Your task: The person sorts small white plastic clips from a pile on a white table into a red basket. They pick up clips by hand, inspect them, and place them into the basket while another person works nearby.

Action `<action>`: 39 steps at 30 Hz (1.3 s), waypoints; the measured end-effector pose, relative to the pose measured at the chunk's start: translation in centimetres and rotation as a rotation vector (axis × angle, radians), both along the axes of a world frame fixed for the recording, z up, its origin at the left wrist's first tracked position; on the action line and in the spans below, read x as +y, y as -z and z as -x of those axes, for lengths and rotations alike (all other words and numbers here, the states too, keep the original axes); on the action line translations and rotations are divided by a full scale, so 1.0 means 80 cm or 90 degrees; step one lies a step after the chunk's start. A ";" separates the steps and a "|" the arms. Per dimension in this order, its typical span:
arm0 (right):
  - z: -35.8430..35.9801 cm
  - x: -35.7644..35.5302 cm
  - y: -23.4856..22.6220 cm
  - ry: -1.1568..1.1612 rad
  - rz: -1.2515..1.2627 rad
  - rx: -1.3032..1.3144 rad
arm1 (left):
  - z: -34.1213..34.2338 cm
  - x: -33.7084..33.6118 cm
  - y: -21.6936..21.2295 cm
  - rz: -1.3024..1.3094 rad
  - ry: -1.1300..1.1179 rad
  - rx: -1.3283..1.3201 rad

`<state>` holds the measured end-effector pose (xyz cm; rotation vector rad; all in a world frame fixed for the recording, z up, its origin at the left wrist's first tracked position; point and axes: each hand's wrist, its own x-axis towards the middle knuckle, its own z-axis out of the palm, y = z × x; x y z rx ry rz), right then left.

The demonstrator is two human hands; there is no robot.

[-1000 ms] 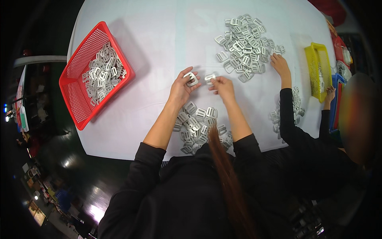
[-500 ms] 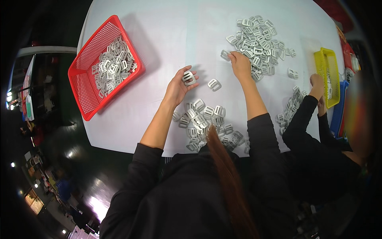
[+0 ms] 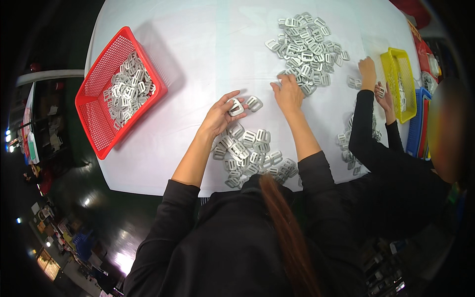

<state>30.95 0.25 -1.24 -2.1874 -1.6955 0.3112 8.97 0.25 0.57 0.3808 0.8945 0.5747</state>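
Note:
My left hand (image 3: 221,115) is closed loosely around a pale grey metal slide buckle (image 3: 236,107), held between thumb and fingers. Just beyond its fingertips lies a loose buckle (image 3: 254,103) on the white table. My right hand (image 3: 290,96) is at the near edge of the far heap of buckles (image 3: 309,47), palm down. Between its thumb and index finger a bit of grey shows, apparently a buckle (image 3: 279,83) mostly hidden by the fingers. Closer to my body, a second heap of buckles (image 3: 247,151) spreads across the table's near edge.
A red perforated basket (image 3: 161,89) with many buckles stands at the left. On the right, a co-worker's hands (image 3: 367,74) work beside a yellow basket (image 3: 388,59) and another buckle heap (image 3: 346,143). A blue basket (image 3: 416,121) stands at the table's right edge.
My right hand has drawn back toward me, and the buckle by its fingertips has left its former spot. My left hand, still holding its buckle, is closer to the loose one. The co-worker's hands have moved apart.

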 end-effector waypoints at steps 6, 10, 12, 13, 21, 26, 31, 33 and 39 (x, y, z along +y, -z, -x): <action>-0.014 0.027 0.011 0.057 0.082 -0.162 | -0.007 0.000 -0.002 -0.016 -0.013 -0.019; -0.018 0.033 0.008 0.015 -0.002 -0.210 | -0.013 0.006 -0.004 -0.030 -0.033 -0.006; -0.009 0.030 -0.024 0.028 -0.017 -0.110 | -0.014 0.009 0.000 -0.039 -0.043 -0.031; -0.002 0.022 -0.027 0.028 0.034 0.115 | -0.017 0.009 0.000 -0.043 -0.042 -0.046; 0.048 -0.004 -0.025 0.063 0.190 0.612 | -0.038 0.010 -0.002 -0.039 0.001 -0.081; 0.054 -0.005 -0.028 0.021 0.173 0.504 | -0.037 0.011 -0.005 0.002 0.000 -0.079; 0.044 -0.001 -0.026 0.046 0.118 0.348 | -0.033 0.008 0.002 -0.033 0.023 -0.044; 0.006 0.009 -0.014 0.042 -0.021 0.066 | -0.027 0.008 0.000 -0.020 0.010 -0.052; -0.065 0.031 -0.007 -0.141 -0.005 -0.201 | -0.012 0.014 -0.001 -0.022 0.006 -0.043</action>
